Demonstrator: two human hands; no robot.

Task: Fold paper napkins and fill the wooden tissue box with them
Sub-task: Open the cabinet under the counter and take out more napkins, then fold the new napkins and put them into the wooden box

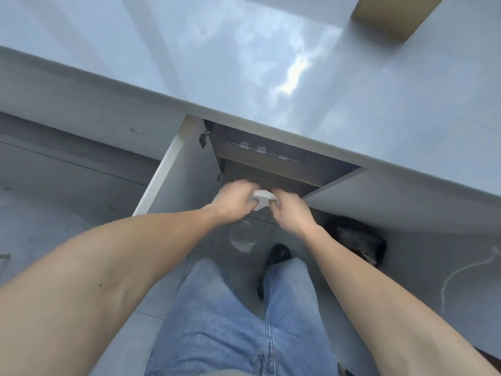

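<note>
A white bundle, apparently paper napkins in a wrapper (261, 199), is held between both hands in front of an open cabinet below the countertop. My left hand (233, 200) grips its left side and my right hand (291, 210) grips its right side; most of the bundle is hidden by the fingers. A wooden box (390, 16), light brown, stands on the counter at the far right, partly cut off by the frame's top edge. The hands are blurred.
The glossy grey countertop (244, 63) spans the view. The cabinet door (173, 175) is swung open to the left. A clear round object (242, 237) lies on the floor under the hands. A dark object (357, 240) and a white cable (461, 270) lie at the right.
</note>
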